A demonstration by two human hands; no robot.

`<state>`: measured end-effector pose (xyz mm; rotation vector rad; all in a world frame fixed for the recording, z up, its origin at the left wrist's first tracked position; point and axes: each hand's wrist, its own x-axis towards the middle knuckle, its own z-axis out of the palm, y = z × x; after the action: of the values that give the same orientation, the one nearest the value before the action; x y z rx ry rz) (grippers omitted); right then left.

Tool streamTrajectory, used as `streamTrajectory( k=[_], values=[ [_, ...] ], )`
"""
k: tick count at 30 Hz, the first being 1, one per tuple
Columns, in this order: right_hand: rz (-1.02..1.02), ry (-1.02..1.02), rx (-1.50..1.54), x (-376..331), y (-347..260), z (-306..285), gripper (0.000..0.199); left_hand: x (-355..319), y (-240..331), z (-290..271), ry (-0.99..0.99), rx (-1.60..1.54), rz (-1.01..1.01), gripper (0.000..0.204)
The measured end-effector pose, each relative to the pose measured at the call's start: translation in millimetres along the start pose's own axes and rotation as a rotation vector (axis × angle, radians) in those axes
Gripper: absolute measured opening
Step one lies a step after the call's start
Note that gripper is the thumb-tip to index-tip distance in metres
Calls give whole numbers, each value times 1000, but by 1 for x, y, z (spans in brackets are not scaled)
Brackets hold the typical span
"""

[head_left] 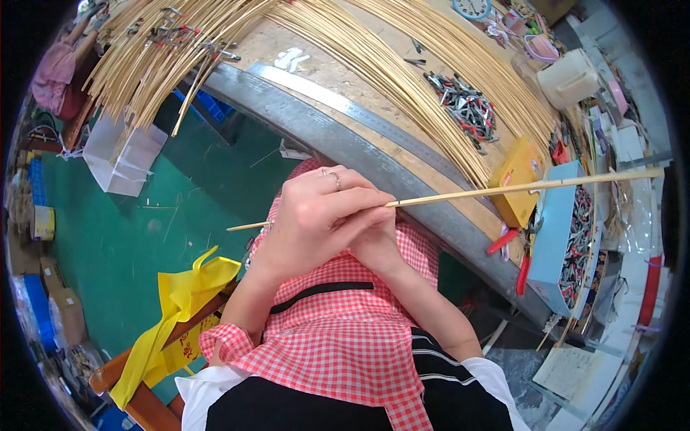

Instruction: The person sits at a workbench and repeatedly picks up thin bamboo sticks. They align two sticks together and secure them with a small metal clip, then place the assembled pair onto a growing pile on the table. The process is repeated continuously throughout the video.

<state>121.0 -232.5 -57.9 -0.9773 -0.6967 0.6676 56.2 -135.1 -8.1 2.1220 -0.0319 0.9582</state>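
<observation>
Red-and-white checked apron (345,337) fills the near foreground, and just above it both hands meet around a thin bamboo stick (517,188). This stick lies nearly level, its long axis running left to right with a slight rise toward the far right; the short end pokes out left of the hands, the long end reaches over the blue box of metal clips (568,244). The left hand (316,223) has its grip closed on the stick, fingers pinched over it; the right hand (377,244) sits under it, mostly hidden, and how its grip stands I cannot tell. I judge the stick is being held for working or checking; the next move would call for a steady pinch. Beyond, bundled bamboo strips (402,65) fan across the curved counter (345,136).
</observation>
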Motion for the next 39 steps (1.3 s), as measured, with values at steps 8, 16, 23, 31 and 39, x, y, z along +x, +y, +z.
streamTrajectory(
  k=[8, 16, 23, 31, 39],
  values=[
    [119, -94, -387, 15, -52, -43, 31, -4, -11, -3, 24, 142, -15, 15],
    [-169, 162, -145, 8, -81, -63, 11, -4, -13, -2, -71, 148, -41, 14],
    [-143, 36, -263, 7, -77, -57, 9, -1, -16, 2, -141, -259, -213, 13],
    [-56, -205, -387, 23, -84, -60, 14, -7, -30, 6, -243, -640, -409, 12],
    [-100, 187, -1521, 84, -97, -163, 21, -6, -35, -6, -61, -466, -509, 14]
  ],
)
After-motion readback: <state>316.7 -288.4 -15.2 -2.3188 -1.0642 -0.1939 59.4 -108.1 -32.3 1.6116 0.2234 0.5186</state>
